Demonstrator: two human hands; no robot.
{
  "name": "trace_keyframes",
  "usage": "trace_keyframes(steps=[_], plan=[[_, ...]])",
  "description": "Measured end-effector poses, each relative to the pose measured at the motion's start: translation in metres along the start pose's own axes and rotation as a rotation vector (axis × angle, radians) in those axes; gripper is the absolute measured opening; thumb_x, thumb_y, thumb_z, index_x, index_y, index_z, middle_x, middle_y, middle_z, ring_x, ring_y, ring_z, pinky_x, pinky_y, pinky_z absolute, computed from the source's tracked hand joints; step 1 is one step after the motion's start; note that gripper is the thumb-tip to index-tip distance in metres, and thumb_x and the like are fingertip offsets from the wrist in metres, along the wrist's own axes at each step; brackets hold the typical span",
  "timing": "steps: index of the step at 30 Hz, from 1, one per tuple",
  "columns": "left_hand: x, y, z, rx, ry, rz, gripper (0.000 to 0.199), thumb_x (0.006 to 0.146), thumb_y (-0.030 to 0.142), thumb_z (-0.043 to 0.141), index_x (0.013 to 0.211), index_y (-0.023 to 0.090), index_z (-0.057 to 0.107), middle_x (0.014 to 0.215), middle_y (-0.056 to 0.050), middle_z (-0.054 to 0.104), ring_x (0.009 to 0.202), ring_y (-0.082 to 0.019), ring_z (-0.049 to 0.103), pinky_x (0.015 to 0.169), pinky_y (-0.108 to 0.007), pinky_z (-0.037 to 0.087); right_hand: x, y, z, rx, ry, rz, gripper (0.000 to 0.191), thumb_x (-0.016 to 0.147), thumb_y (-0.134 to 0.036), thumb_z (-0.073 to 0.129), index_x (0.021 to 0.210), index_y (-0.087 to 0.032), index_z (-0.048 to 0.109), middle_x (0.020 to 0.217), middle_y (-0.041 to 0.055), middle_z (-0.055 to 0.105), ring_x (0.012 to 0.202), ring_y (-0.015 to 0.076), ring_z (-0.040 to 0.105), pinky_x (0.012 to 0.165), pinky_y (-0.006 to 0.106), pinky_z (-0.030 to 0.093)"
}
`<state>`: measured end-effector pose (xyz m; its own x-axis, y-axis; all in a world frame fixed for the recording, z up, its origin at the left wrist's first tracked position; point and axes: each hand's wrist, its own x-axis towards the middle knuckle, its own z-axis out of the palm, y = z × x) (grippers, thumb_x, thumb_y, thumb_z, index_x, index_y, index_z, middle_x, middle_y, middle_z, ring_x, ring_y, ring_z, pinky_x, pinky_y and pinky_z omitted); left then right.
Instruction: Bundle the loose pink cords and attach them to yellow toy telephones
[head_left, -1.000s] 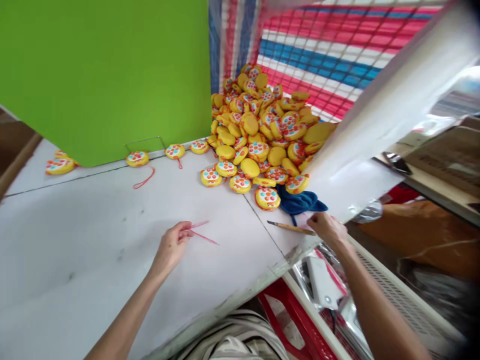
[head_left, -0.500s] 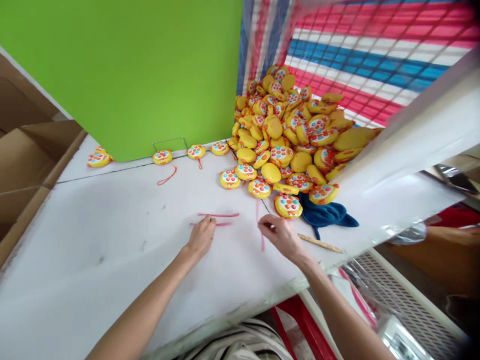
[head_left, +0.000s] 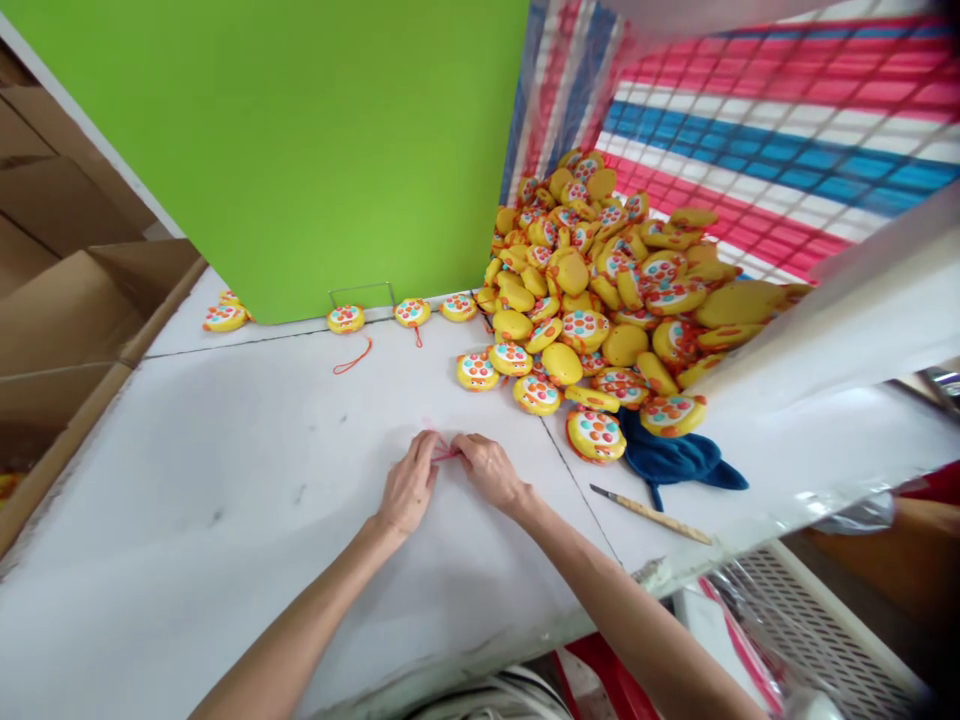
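Head camera view: thin, pliant pink strands [head_left: 445,455], material and count unclear, lay crosswise over the white tabletop [head_left: 255,440], directly between my left hand [head_left: 407,487] and right hand [head_left: 491,470], close together, both pinching them, neither nearer.

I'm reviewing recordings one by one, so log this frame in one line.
left hand: at pink strands | right hand: at same strands | wood-handled blade: on table, untouched

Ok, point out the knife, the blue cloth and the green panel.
Knife [head_left: 660,517]: head view, wooden handle.
Blue cloth [head_left: 671,458]: head view, middle of the bunched fabric.
Green panel [head_left: 330,150]: head view, middle of its face.
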<state>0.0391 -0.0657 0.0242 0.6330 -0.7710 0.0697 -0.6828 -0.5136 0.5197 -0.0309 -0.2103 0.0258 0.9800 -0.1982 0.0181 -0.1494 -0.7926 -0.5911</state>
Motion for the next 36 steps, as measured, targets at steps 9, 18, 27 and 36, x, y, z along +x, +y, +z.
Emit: trace_keyframes(steps=[9,18,27,36], plan=[[0.002,0.001,0.002,-0.136,-0.082,0.087,0.028,0.087,0.013,0.036,0.099,0.015,0.062,0.094,-0.007,0.064,0.087,-0.018,0.059,0.082,-0.032,0.047,-0.01,0.005,0.004,0.425,0.066,0.067,0.011,0.074,-0.015,0.05,0.077,-0.015,0.06,0.073,0.0009,0.064,0.068,0.0117,0.058,0.067,0.022,0.044],[-0.038,0.004,-0.011,-0.176,-0.027,-0.036,0.032,0.086,0.014,0.042,0.116,0.014,0.056,0.084,-0.005,0.066,0.075,-0.016,0.06,0.074,-0.027,0.047,-0.022,-0.011,0.016,0.754,-0.129,0.136,0.015,0.068,-0.028,0.056,0.073,-0.014,0.058,0.061,-0.0012,0.057,0.049,0.007,0.046,0.047,0.019,0.035],[-0.072,0.01,-0.033,-0.151,-0.088,0.019,0.024,0.089,0.015,0.04,0.094,0.015,0.064,0.083,-0.005,0.066,0.076,-0.015,0.061,0.072,-0.024,0.046,-0.027,-0.036,0.013,0.88,-0.355,0.199,0.032,0.06,-0.028,0.065,0.082,-0.018,0.044,0.06,-0.0025,0.061,0.052,0.0083,0.051,0.051,0.02,0.037],[-0.177,0.001,-0.116,-0.098,0.055,-0.317,0.016,0.083,0.014,0.05,0.085,0.015,0.066,0.078,-0.002,0.067,0.073,-0.012,0.059,0.07,-0.019,0.04,-0.042,-0.095,0.034,0.824,-0.472,0.016,0.032,0.071,-0.042,0.063,0.083,-0.014,0.055,0.068,0.0026,0.061,0.06,0.0106,0.053,0.057,0.023,0.042]])
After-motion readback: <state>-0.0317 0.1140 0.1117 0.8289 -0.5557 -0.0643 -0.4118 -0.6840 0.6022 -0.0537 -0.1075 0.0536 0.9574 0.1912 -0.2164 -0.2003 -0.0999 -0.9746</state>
